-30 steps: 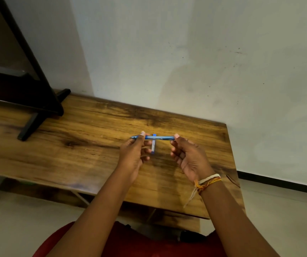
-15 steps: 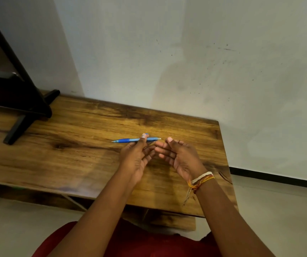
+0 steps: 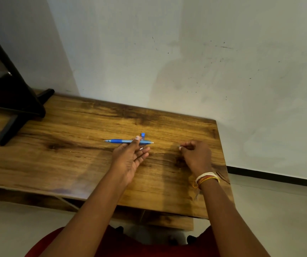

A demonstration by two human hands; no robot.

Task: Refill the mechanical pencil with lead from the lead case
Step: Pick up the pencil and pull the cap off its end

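Right hand [image 3: 195, 154] has left mechanical pencil [image 3: 121, 141] and sits near table [image 3: 56, 164] right edge, fingertips pinched; contents cannot tell. Left hand [image 3: 128, 160] alone grips pencil over table middle, lead case [image 3: 143, 135] tucked alongside. Likely end cap removed; lead loading ahead.

Wood table [image 3: 74, 164], brown w/ dark grain streaks, long side vs. the pale wall, right end in view. Lower shelf [image 3: 167, 221] shows under the front edge. Far left of the top: black stand [image 3: 6, 134], its foot flat on the wood. Mid-top: blue mechanical pencil [image 3: 119, 141] lengthwise, pinched under left hand [image 3: 130, 158] thumb, w/ blue-capped lead case [image 3: 143, 134] just behind it. Can't tell if either touches the wood. Near right end, right hand [image 3: 197, 156] pinches a small pale bit [image 3: 179, 147], too tiny to ID.
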